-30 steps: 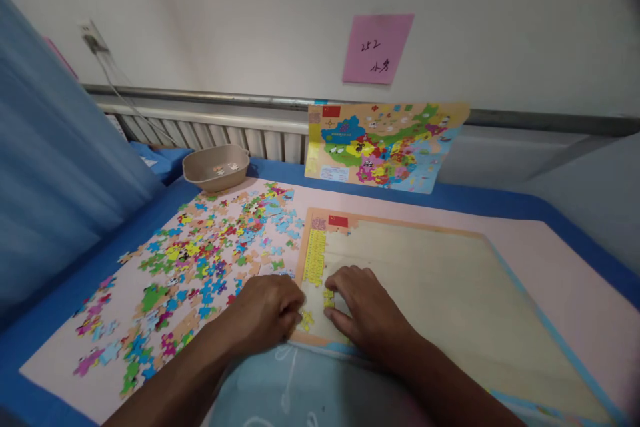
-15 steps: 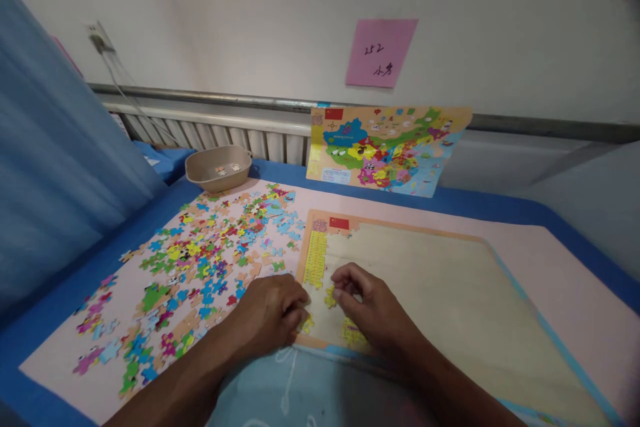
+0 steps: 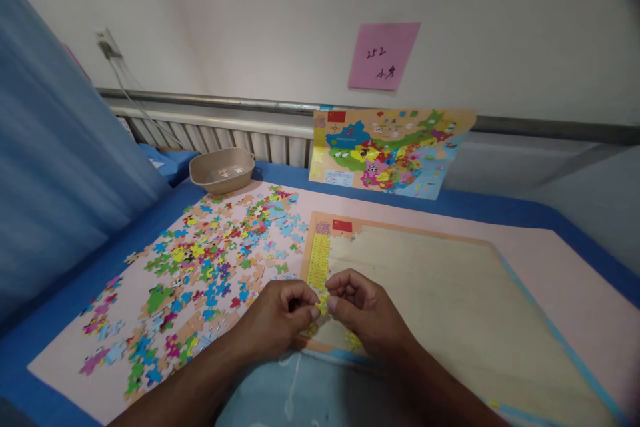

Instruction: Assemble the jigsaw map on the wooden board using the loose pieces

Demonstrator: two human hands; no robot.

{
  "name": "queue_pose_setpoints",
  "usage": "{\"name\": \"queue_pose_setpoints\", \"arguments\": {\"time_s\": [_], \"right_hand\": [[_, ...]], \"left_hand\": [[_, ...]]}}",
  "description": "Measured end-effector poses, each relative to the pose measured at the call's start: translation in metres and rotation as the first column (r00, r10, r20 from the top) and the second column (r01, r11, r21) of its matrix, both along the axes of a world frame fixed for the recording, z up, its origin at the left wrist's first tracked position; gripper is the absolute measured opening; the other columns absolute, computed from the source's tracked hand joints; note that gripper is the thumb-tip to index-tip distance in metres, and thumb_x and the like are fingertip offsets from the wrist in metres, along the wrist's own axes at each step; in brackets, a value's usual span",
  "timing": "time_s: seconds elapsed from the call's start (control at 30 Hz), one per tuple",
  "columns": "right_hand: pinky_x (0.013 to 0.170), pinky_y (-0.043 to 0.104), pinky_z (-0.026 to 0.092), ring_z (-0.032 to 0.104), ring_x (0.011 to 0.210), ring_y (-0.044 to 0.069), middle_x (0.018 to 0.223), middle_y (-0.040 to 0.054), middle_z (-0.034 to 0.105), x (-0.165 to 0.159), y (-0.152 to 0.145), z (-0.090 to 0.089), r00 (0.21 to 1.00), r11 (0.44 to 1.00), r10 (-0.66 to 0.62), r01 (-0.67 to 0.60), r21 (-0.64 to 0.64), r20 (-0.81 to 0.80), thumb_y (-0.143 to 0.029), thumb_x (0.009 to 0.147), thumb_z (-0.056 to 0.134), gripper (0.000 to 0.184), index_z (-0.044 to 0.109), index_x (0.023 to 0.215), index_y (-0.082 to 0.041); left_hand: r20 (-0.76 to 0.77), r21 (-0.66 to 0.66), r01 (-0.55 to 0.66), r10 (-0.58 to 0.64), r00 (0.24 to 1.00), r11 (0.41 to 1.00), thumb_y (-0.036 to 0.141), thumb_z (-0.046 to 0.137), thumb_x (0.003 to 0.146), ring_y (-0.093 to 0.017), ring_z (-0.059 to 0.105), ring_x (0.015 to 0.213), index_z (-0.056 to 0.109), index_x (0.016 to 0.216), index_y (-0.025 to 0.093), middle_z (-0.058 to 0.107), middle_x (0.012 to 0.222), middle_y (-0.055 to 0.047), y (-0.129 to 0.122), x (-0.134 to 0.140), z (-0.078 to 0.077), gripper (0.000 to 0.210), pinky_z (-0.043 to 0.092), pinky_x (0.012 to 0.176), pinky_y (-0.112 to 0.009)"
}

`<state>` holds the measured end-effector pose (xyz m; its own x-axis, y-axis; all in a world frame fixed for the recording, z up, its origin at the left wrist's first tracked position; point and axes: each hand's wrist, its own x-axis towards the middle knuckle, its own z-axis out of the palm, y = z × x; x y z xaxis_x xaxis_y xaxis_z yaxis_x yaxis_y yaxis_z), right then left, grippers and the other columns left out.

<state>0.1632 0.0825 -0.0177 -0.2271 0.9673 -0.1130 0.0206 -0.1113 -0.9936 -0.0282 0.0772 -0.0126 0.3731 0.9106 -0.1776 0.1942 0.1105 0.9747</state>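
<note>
Over the left part of the puzzle board [image 3: 425, 280], both hands meet at a small yellow puzzle piece [image 3: 323, 303]. My left hand [image 3: 286, 312] is closed, its thumb and forefinger at the piece's left side. My right hand [image 3: 364, 307] pinches the same piece from the right, thumb and fingertips together. Just above lies a joined strip of yellow pieces [image 3: 319, 260] along the board's left frame, below the red flag corner [image 3: 343, 225]. More yellow pieces [image 3: 353, 340] lie near the board's front edge, partly covered by my right hand.
Many loose colourful puzzle pieces [image 3: 200, 273] spread over the pink sheet to the left. A beige basin [image 3: 220, 177] with a few pieces stands behind them. A printed map picture [image 3: 390, 153] leans against the wall rail. A blue curtain [image 3: 65, 147] hangs at the left.
My left hand has moved right and up from the board's left edge to the yellow puzzle piece. My right hand has shifted slightly, still at the piece.
</note>
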Motion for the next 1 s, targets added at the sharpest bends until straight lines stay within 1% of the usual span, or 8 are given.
{"name": "queue_pose_setpoints", "arguments": {"time_s": [0.17,0.27,0.37,0.5,0.6,0.7,0.83,1.0], "right_hand": [[0.062,0.028,0.04,0.049,0.066,0.014,0.071,-0.0032,0.053,0.005,0.003,0.001,0.998,0.998,-0.019,0.016,0.055,0.057,-0.04,0.073,0.07,0.024,0.064,0.088,-0.021],[0.061,0.028,0.038,0.048,0.065,0.014,0.071,-0.0032,0.053,0.016,0.01,0.002,0.983,0.994,-0.057,0.039,0.106,0.172,-0.039,0.079,0.065,0.02,0.064,0.088,-0.021],[0.059,0.027,0.036,0.047,0.063,0.014,0.07,-0.0036,0.053,0.026,0.014,0.002,0.943,0.992,-0.024,-0.019,0.125,0.332,-0.035,0.084,0.057,0.014,0.063,0.088,-0.022],[0.062,0.029,0.037,0.052,0.066,0.016,0.072,-0.0022,0.059,0.03,0.013,0.0,0.826,0.97,-0.015,-0.125,0.21,0.563,-0.028,0.088,0.051,0.013,0.063,0.087,-0.023],[0.068,0.031,0.037,0.057,0.075,0.019,0.08,0.0007,0.065,0.03,0.012,0.0,0.721,0.94,-0.056,-0.194,0.279,0.691,-0.023,0.088,0.05,0.013,0.063,0.087,-0.022],[0.071,0.032,0.037,0.058,0.081,0.02,0.086,0.0023,0.067,0.031,0.013,0.001,0.667,0.935,-0.062,-0.221,0.276,0.743,-0.02,0.089,0.05,0.012,0.062,0.088,-0.022],[0.072,0.032,0.036,0.057,0.082,0.021,0.088,0.0026,0.066,0.032,0.015,0.001,0.609,0.93,-0.062,-0.251,0.267,0.791,-0.017,0.089,0.051,0.012,0.061,0.087,-0.022],[0.072,0.032,0.035,0.055,0.081,0.02,0.087,0.0024,0.065,0.031,0.014,0.001,0.599,0.919,-0.07,-0.271,0.285,0.798,-0.016,0.088,0.052,0.01,0.06,0.086,-0.022]], "left_hand": [[-0.031,-0.006,0.039,-0.039,0.999,0.999,0.032,0.064,0.081,-0.012,0.056,0.066,0.072,0.087,0.015,0.067,0.075,-0.001,0.005,-0.007,-0.001,0.019,0.041,0.062,-0.024],[-0.219,0.175,0.084,-0.045,0.975,0.981,0.021,0.06,0.081,-0.016,0.063,0.079,0.074,0.088,0.018,0.072,0.084,-0.003,0.011,-0.019,0.002,0.016,0.046,0.074,-0.027],[-0.465,0.341,0.24,-0.059,0.883,0.909,0.01,0.056,0.077,-0.016,0.064,0.083,0.072,0.084,0.02,0.072,0.086,0.0,0.015,-0.029,0.005,0.02,0.043,0.076,-0.027],[-0.628,0.34,0.41,-0.12,0.769,0.847,0.008,0.056,0.072,-0.012,0.056,0.07,0.058,0.07,0.02,0.06,0.074,0.003,0.011,-0.028,0.01,0.012,0.033,0.064,-0.025],[-0.668,0.334,0.461,-0.139,0.732,0.822,0.008,0.056,0.07,-0.011,0.048,0.065,0.047,0.065,0.019,0.051,0.068,0.004,0.008,-0.022,0.012,0.015,0.027,0.06,-0.027],[-0.684,0.341,0.487,-0.144,0.715,0.804,0.008,0.055,0.07,-0.012,0.046,0.065,0.044,0.065,0.018,0.049,0.068,0.004,0.007,-0.02,0.012,0.016,0.025,0.061,-0.028],[-0.683,0.352,0.49,-0.139,0.717,0.798,0.009,0.055,0.073,-0.013,0.05,0.07,0.053,0.069,0.02,0.055,0.073,0.003,0.007,-0.019,0.009,0.011,0.027,0.064,-0.028],[-0.676,0.337,0.44,-0.111,0.728,0.832,0.009,0.057,0.073,-0.014,0.056,0.072,0.062,0.078,0.021,0.063,0.079,0.003,0.005,-0.019,0.006,0.014,0.032,0.065,-0.027]]}}
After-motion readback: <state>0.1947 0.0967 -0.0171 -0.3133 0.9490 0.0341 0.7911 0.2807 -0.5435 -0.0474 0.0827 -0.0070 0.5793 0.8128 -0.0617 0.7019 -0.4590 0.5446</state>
